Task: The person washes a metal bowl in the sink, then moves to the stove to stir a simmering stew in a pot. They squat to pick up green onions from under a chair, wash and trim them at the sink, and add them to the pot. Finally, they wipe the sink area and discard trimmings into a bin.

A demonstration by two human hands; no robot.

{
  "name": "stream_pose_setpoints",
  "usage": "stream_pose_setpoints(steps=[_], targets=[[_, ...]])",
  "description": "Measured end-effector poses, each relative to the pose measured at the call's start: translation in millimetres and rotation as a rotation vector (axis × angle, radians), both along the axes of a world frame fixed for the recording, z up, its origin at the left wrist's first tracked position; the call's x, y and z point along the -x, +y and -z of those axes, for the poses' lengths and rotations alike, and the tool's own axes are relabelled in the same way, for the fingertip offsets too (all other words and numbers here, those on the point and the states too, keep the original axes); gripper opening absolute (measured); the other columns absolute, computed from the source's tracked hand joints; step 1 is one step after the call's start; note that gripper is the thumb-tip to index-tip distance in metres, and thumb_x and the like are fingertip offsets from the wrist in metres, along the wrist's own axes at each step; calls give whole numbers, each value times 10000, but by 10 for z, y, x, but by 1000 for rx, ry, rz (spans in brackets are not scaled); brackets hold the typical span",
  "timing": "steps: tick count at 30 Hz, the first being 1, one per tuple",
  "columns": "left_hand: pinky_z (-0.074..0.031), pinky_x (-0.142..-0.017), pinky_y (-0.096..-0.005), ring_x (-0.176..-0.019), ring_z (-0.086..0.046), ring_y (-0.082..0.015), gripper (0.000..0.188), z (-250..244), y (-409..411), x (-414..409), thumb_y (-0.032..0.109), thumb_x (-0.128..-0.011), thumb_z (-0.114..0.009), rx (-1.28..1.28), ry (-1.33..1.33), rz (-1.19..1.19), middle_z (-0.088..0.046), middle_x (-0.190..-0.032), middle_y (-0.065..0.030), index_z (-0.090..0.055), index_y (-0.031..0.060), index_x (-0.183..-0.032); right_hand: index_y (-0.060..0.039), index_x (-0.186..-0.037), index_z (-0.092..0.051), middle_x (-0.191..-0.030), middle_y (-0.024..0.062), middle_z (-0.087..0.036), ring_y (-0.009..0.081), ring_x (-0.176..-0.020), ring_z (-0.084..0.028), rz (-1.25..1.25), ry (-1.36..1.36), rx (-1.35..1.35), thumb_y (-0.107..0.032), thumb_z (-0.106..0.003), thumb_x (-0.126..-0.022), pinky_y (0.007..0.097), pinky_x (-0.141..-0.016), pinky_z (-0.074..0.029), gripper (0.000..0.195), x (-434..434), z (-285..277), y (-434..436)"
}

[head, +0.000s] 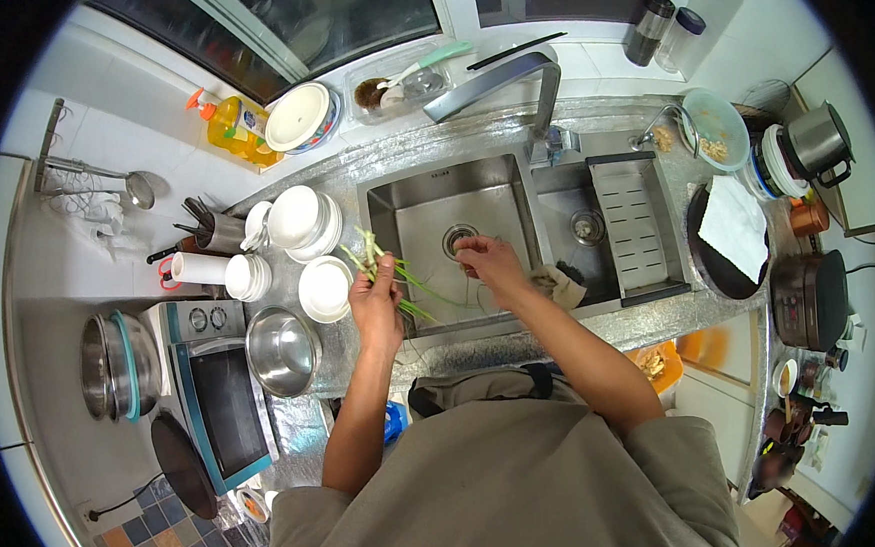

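Note:
A small bunch of green onions [414, 278] is gripped in my left hand [376, 307], over the left edge of the large steel sink basin [418, 207]. Their pale ends point up and away from me, while the green leaves trail to the right. My right hand [496, 270] hovers above the same basin, just nearer to me than its drain [459, 236]. Its thumb and fingertips are drawn together; whether a small scrap lies between them is unclear. A beige cloth [558, 286] lies by the basin divider, beside my right wrist.
An angular faucet [544, 109] rises behind the sinks. Stacked white bowls [297, 218] and a steel mixing bowl [283, 351] stand left. A slotted drain tray [633, 224] sits in the smaller basin. Right of it is a dark round pan or lid [739, 285] under a white cloth [734, 227].

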State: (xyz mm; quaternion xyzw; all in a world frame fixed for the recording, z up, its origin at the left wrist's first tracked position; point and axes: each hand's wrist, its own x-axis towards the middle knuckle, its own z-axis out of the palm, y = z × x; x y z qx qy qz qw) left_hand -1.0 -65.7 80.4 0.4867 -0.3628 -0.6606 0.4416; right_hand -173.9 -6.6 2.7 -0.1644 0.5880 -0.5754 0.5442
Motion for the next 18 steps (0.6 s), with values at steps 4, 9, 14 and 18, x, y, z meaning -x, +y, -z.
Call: stream_pose_setpoints(steps=[4,9,14,18], targets=[[-302,-483,-172,-552,-387,-15,99,54,-96,-117,183,-905,-702,2,33,-37,-590,-763,74,-642,113,-939,-50,-844,-693,-847,85,-676,211,-790,-632,-20,619,253,-134,-659,-784,329,-702,-500,108,37,-37,116],[-305,-491,-165,-574,-394,-11,78,48,-107,-135,176,-915,-688,-9,32,-59,-623,-815,62,-638,122,-939,-53,-807,-695,-838,96,-667,234,-807,-646,-388,885,279,-189,-666,-749,346,-719,-506,151,-8,-332,260],[-301,-493,-168,-565,-385,-12,74,49,-111,-104,164,-922,-678,7,52,-42,-604,-797,62,-628,113,-942,-37,-760,-668,-771,96,-641,259,-713,-623,-396,619,244,-211,-652,-738,350,-659,-492,176,-63,-269,265],[-288,-488,-174,-558,-374,-15,77,48,-106,-113,163,-926,-674,13,36,-51,-572,-763,67,-621,108,-920,-26,-721,-644,-720,99,-620,238,-651,-603,-371,674,288,-208,-645,-750,340,-609,-476,184,-88,-298,257]])
